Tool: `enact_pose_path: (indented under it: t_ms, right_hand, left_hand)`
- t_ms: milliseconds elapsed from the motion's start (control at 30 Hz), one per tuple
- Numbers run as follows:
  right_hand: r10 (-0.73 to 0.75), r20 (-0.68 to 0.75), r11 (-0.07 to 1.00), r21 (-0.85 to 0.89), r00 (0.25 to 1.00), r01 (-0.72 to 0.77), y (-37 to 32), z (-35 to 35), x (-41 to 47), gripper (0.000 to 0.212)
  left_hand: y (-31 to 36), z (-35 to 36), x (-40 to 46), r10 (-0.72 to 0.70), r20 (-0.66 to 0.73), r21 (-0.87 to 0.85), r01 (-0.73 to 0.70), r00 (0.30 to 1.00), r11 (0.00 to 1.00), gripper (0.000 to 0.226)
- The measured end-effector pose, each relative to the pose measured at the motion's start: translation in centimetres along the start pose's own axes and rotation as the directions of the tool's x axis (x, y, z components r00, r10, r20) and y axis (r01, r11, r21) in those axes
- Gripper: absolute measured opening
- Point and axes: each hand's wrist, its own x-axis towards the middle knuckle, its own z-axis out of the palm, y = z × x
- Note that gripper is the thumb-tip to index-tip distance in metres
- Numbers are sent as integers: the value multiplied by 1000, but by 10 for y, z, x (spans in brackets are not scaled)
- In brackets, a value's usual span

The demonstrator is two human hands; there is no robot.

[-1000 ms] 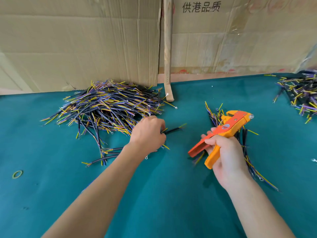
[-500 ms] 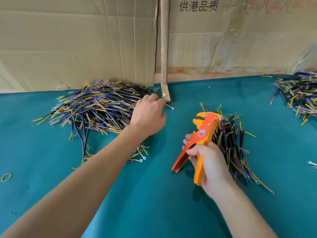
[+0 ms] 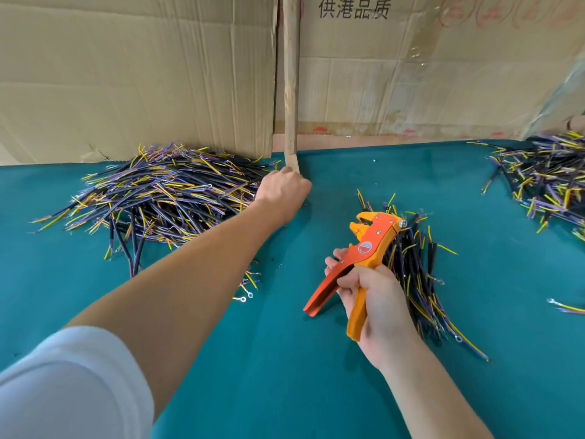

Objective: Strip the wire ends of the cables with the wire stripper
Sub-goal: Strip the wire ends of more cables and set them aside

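Note:
My right hand [image 3: 376, 299] grips the handles of the orange and red wire stripper [image 3: 370, 245], jaws pointing up and away, nothing visible in them. Behind it lies a small bundle of black cables [image 3: 418, 264] with yellow and purple wire ends. My left hand [image 3: 283, 193] reaches across to the right edge of the big cable pile [image 3: 164, 198], knuckles up and fingers curled down out of sight. Whether it holds a cable is hidden.
A wooden stick [image 3: 290, 90] stands against cardboard sheets [image 3: 142, 74] just beyond my left hand. Another cable pile [image 3: 544, 182] lies at the far right, a loose cable [image 3: 566, 307] near the right edge. A few ring-terminal wires [image 3: 247, 293] lie under my left forearm on the teal cloth [image 3: 285, 375].
My left hand has moved from the pile's near side, where it held a cable, to the far right edge by the stick. The stripper has tilted more upright.

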Motion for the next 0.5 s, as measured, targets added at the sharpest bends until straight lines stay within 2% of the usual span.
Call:
enact_pose_path:
  t_ms: [100,167,233,300,400,500]
  right_hand:
    - [14,8,1000,21,1000,-14,-1,-2,3,38]
    - [45,31,998,51,998,-46,-2,-5,6,37]
    - [94,65,988,113,993,-101,-3,-9,7,38]
    - [112,108,973,192,988,-131,-7,-11,9,43]
    - [105,163,955,260,981,-146,-13,-13,10,52]
    - [120,222,960,223,968,-170,-13,-16,10,55]
  left_hand:
    - [-3,-15,-2,-45,-37,-231,35,998,972,27]
    - [2,-34,-12,-120,-174,-425,35,977,905,19]
    - [15,-50,-38,-165,-354,-595,-86,921,799,13]
    - [32,-58,-82,-220,-428,-747,-207,876,631,14]
    - [59,-48,-158,-291,-254,-931,-152,923,332,24]
    - [74,-28,-212,-345,-68,-984,-6,936,177,28]
